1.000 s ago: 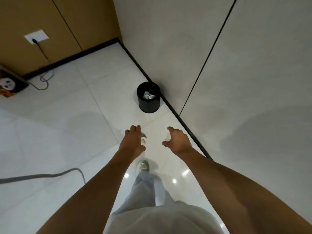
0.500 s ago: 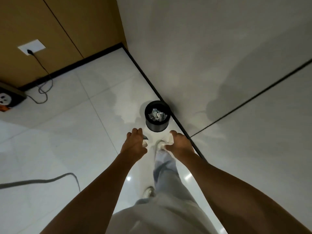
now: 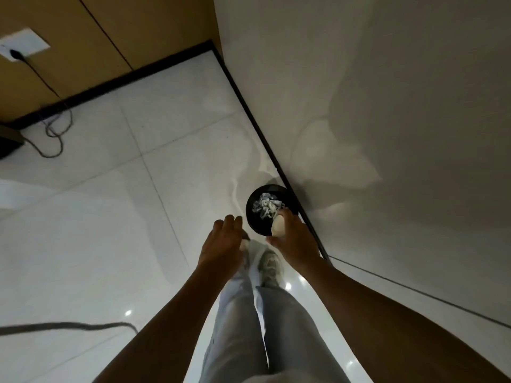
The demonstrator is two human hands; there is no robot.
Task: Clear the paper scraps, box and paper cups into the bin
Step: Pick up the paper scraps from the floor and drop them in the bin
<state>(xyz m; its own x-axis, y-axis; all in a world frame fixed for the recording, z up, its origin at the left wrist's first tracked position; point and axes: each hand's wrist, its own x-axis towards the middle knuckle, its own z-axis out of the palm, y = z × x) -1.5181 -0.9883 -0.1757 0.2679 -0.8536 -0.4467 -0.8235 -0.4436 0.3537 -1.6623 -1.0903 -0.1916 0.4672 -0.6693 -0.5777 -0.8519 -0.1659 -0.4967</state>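
White glossy tile floor (image 3: pixel 91 217), tan wood wall panels far left, pale wall on the right, black baseboard (image 3: pixel 276 161) along both. Far left: one wall socket (image 3: pixel 23 44) with one plug in it, thin cord (image 3: pixel 52 134) looping down to a dark item cut off by the left edge, can't identify it. One thicker grey cable (image 3: pixel 69 326) lies on the floor lower left, also cut off at the edge.

Left hand (image 3: pixel 224 244) is held out palm down, fingers bent over something pale beneath the palm; only a small sliver shows, so can't tell what it is or whether it is truly gripped. Right hand (image 3: pixel 296 241) has fingers and thumb curled round one paper cup (image 3: pixel 278 227), seen end-on and blurred, held over the near rim of the bin.

One black round bin (image 3: pixel 255 225) stands on the floor against the right wall's baseboard; its near side is covered by the right hand and cup. Inside: crumpled paper scraps (image 3: pixel 265 207), count unclear.

Below: two legs in light jeans, one pale shoe (image 3: pixel 271 268) near the bin.
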